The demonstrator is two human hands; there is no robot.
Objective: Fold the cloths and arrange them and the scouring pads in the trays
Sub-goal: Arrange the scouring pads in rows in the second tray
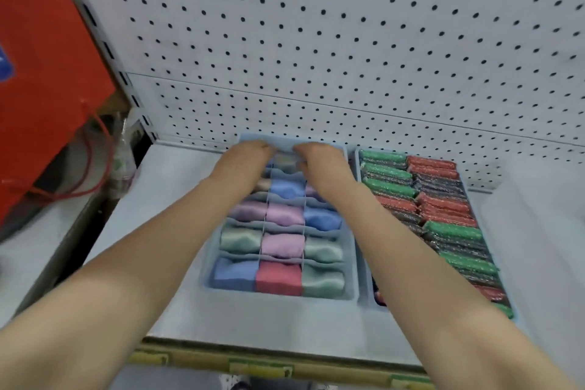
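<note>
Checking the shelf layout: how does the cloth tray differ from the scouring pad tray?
The cloth tray is divided into cells of folded cloths; the scouring pad tray shows no dividers, its pads packed in rows. Cloths are plain pastel or red; pads are speckled green, red and dark. The left hand and right hand reach the cloth tray's far end, not the scouring pad tray. Both trays are pale blue.

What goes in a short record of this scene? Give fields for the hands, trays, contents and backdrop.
Divided tray: folded cloths in its visible compartments
Pad tray: pads in two rows, green, red, dark
Left hand: at the divided tray's far row, grip unclear
Right hand: beside it, same row
Backdrop: pegboard
</note>
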